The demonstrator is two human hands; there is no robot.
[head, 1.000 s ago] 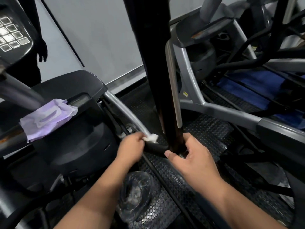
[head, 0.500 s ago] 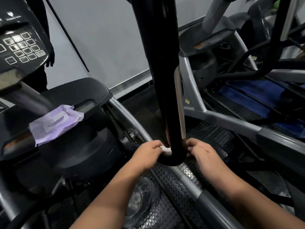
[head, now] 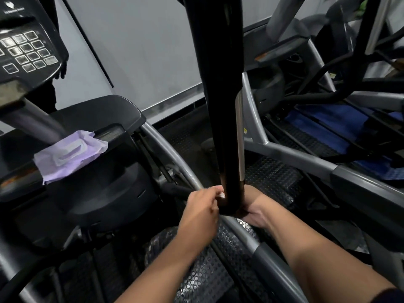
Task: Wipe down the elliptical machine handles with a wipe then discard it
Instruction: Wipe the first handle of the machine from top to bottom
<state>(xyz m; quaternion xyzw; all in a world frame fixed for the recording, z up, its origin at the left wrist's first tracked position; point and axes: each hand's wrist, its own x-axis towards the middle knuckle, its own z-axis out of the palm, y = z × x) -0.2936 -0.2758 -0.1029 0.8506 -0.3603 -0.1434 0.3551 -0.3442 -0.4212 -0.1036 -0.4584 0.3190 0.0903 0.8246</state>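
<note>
A thick black elliptical handle runs down the middle of the view to its lower end. My left hand presses a small white wipe against the left side of the handle's bottom; only a scrap of the wipe shows between my fingers. My right hand wraps the handle's base from the right, its fingers partly hidden behind the handle.
A purple pack of wipes lies on the black machine housing at left. A console with a keypad is at top left. Grey frame bars and another machine with blue pedals fill the right. Studded rubber floor lies below.
Both hands have closed in on the handle's bottom end. The left hand brought the wipe from the grey bar onto the handle, and the right hand slid further behind it.
</note>
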